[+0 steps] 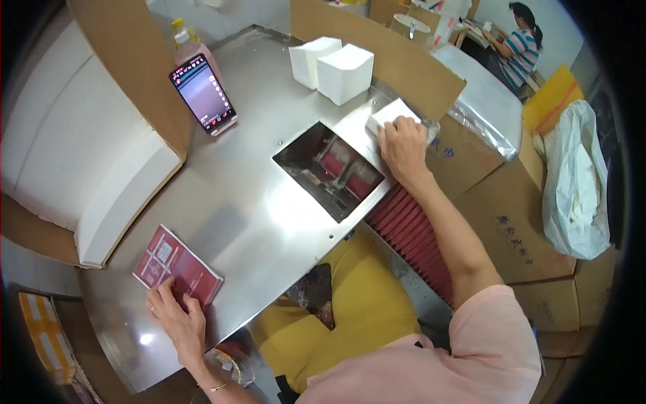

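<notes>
My left hand [176, 318] rests at the near edge of a flat red packet [192, 268] with white printing, at the left of the metal table. Its fingers are apart, with fingertips touching the packet. At the right, my right hand [406, 151] is closed over a small stack of white paper napkins [390, 113], fingers across the top. The stack lies at the table's right edge. Between the hands, a rectangular opening [313, 158] is cut in the tabletop; dark metal parts and something red show inside it.
Two white napkin stacks [344, 74] stand at the back against cardboard. A lit phone [203, 94] leans by a bottle [190, 48]. A big cardboard box [131, 87] borders the left. Red packets [414, 232] fill a row beside my knee. Another person [521, 50] sits far right.
</notes>
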A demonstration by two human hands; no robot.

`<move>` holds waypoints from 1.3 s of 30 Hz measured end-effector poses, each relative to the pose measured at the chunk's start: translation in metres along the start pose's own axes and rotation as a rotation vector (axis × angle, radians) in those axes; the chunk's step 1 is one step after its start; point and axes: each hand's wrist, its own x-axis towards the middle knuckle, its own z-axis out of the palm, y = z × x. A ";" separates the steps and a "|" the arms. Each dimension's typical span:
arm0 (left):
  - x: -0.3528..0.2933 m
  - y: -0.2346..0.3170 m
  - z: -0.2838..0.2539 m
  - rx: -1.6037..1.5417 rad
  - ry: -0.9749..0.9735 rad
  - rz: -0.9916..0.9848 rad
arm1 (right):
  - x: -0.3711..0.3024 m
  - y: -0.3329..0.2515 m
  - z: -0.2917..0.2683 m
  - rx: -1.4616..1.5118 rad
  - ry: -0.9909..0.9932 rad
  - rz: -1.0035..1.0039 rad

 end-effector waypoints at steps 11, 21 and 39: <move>0.006 0.113 0.034 -0.429 -0.137 0.544 | 0.011 0.011 -0.003 0.347 -0.079 0.153; -0.003 0.134 0.058 -0.524 -0.124 0.626 | -0.012 -0.077 -0.049 0.712 -0.046 -0.214; 0.004 0.129 0.051 -0.038 0.048 0.374 | 0.001 -0.036 -0.038 0.136 0.036 -0.018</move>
